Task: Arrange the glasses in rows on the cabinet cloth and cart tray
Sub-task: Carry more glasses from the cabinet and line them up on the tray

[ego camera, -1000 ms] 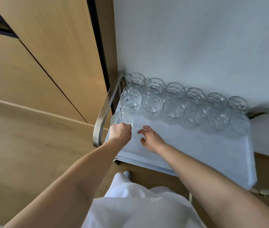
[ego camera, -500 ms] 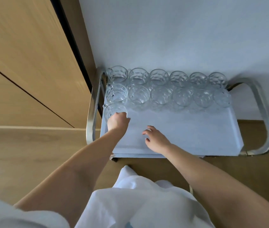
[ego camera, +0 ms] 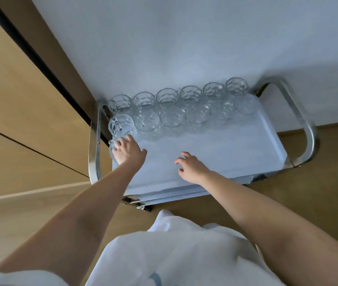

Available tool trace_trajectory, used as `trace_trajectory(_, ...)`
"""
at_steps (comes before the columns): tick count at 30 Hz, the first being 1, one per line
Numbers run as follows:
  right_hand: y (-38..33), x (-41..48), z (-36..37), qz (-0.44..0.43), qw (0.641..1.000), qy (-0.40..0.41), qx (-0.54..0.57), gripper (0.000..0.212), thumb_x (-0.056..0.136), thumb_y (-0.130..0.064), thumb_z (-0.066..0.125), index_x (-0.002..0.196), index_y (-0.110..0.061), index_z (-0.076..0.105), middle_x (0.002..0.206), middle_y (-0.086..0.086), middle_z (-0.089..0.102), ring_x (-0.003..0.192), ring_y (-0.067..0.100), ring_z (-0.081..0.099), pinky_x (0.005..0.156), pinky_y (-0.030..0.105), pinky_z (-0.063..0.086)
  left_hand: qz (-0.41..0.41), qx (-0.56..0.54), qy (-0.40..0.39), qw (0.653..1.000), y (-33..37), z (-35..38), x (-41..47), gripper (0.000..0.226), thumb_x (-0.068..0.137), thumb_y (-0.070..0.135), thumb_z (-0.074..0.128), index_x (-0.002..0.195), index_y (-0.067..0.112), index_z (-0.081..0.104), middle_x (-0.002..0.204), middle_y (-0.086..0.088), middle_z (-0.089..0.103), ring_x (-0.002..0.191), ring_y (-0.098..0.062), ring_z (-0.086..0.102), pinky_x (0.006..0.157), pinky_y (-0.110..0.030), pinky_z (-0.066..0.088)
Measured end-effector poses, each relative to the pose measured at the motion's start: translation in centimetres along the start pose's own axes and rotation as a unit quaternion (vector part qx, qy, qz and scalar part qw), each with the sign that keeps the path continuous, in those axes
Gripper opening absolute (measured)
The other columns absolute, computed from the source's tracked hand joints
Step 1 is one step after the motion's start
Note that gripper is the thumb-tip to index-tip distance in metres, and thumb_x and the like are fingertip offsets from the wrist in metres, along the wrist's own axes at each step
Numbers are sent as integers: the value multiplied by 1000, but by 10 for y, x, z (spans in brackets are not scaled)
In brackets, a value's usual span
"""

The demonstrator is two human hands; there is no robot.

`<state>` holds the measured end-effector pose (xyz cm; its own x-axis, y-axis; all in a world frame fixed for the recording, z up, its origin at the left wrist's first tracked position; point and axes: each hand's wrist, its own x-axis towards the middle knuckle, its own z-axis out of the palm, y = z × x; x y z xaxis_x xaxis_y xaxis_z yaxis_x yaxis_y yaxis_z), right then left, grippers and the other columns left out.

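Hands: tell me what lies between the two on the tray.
Only bare tray lies between the left hand, holding a glass, and the right hand, as the head view shows.

On the cart tray [ego camera: 226, 153], six glasses in a back row [ego camera: 190, 92] against the wall [ego camera: 184, 48], six more in a second row [ego camera: 197, 114] just before it, a lone glass [ego camera: 112, 145] at front left under the left hand [ego camera: 128, 152].
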<state>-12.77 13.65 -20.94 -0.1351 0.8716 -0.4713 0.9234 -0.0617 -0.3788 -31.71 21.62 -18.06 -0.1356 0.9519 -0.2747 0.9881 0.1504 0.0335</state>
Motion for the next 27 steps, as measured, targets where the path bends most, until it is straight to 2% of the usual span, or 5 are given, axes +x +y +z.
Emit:
trace_trajectory(6,63,-47,-6,9,1000,15,24,39,98,-21,43,137,-18,44,157,5,13,136,30,29,104,43,35,126,-16,61,990,65,7,-48,31,86,24,55,115,14,53,121,-11,48,115,-33,43,96,-40,35)
trace_trajectory(10,135,-103,-9,38,997,40,50,40,98,-23,42,138,-19,43,157,6,13,140,30,24,107,45,34,259,-15,-80,962,139,37,-89,20,87,22,52,106,20,59,115,-4,55,113,-27,51,93,-37,43)
trace_trajectory(14,247,-184,-9,124,986,84,79,41,95,-21,46,136,-18,47,152,9,24,135,33,30,106,45,36,407,147,-218,875,260,82,-155,24,89,24,51,110,24,62,121,-1,59,116,-20,53,97,-31,43)
trace_trajectory(22,473,-385,13,439,861,143,213,39,92,-18,46,131,-14,51,143,13,39,130,34,42,106,42,39,652,224,-224,689,520,146,-355,30,91,30,47,119,25,56,124,1,53,112,-24,51,93,-36,43)
trace_trajectory(27,531,-458,18,519,784,188,285,44,96,-19,46,139,-16,44,149,15,32,132,32,41,107,36,37,743,302,-178,570,626,168,-418,35,93,28,49,127,24,52,136,-3,44,125,-26,42,103,-38,34)
